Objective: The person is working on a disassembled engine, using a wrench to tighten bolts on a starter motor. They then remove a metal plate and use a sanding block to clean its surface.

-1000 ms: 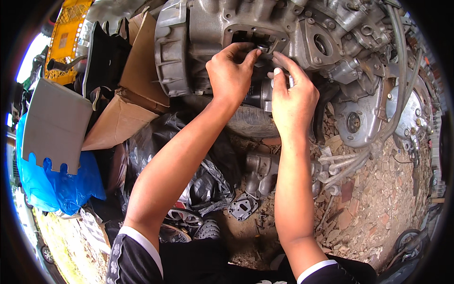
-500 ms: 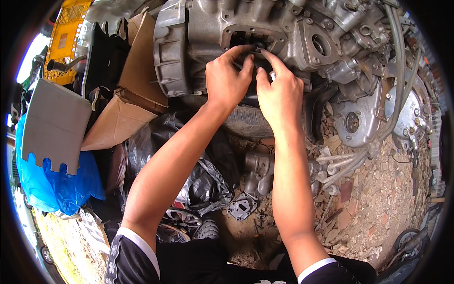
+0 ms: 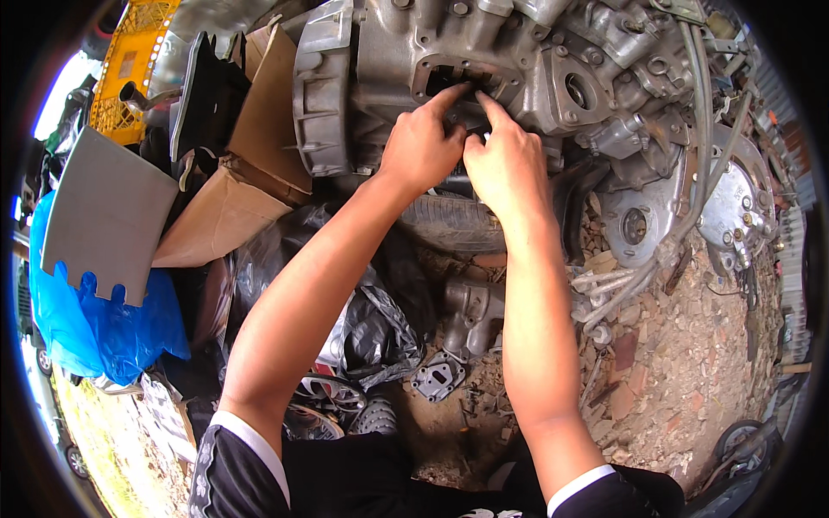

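While both bare forearms stretch toward the far side, the big grey cast-metal housing (image 3: pixel 384 65) sits there with its dark, roughly rectangular opening (image 3: pixel 447 78) in view, framed by a flat rim with bolt holes. The left hand (image 3: pixel 420 148) has its index finger stretched into that opening, and the right hand (image 3: pixel 509 168) has its own index finger extended to the near edge, just beside the other. The remaining fingers look mostly folded in; whether anything small is held between the tips, I can't tell from here. That housing looks heavy and thoroughly stiff to me, no piece to lift by the fingertips, and its dark-stained metal may well be slippery with oil. I'd take hold of it by the grey ribbed round flange (image 3: pixel 324 95) at its left end, where the ribs should give some grip, with a second hold under the right side, and I'd spare the flat rim any knocks, as a scratch there could matter. Nearer lies a worn black rubber tyre (image 3: pixel 453 220), and just left of the flange stands a brown cardboard box (image 3: pixel 224 211).
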The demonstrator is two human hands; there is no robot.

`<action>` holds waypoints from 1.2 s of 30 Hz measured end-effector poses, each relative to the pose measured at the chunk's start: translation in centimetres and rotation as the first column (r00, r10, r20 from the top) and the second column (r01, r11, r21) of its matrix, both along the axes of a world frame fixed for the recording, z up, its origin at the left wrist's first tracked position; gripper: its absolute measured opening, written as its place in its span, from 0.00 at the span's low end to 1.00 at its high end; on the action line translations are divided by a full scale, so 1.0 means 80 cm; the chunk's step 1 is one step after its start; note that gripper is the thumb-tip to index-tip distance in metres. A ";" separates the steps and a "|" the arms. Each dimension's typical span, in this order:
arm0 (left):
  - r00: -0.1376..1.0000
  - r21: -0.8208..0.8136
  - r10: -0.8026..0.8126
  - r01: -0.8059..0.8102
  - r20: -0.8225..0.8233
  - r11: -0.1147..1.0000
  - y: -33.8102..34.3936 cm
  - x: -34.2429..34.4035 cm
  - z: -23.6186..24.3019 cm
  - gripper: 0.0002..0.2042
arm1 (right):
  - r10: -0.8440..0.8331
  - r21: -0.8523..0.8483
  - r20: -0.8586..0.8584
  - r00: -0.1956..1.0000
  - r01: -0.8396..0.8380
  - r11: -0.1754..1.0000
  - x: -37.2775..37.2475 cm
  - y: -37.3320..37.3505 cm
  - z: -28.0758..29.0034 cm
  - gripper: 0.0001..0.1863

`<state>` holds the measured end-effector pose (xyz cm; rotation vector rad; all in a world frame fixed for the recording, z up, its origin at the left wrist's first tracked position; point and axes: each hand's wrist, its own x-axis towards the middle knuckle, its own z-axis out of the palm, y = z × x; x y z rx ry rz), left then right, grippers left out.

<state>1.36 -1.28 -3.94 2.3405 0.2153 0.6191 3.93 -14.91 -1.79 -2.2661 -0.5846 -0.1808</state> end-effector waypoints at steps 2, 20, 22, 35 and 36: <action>0.998 -0.101 -0.063 0.062 -0.002 0.993 -0.003 -0.012 -0.004 0.30 | 0.026 0.060 -0.051 0.998 -0.023 0.998 -0.013 -0.008 -0.001 0.29; 0.869 -0.020 -0.357 0.373 -0.343 0.928 -0.052 -0.181 -0.145 0.25 | 0.040 0.514 -0.412 0.911 0.196 0.835 -0.119 -0.081 -0.156 0.13; 0.817 0.161 -0.333 0.451 -0.470 0.878 -0.053 -0.203 -0.173 0.25 | 0.091 0.421 -0.623 0.777 0.235 0.876 -0.118 -0.081 -0.178 0.11; 0.665 0.398 -0.310 0.690 -0.680 0.605 -0.047 -0.236 -0.219 0.18 | 0.528 -0.392 -0.300 0.795 -0.607 0.691 -0.126 -0.108 -0.184 0.12; 0.655 0.387 -0.335 0.705 -0.677 0.595 -0.046 -0.241 -0.224 0.18 | 0.576 -0.409 -0.412 0.706 -0.708 0.576 -0.133 -0.137 -0.192 0.12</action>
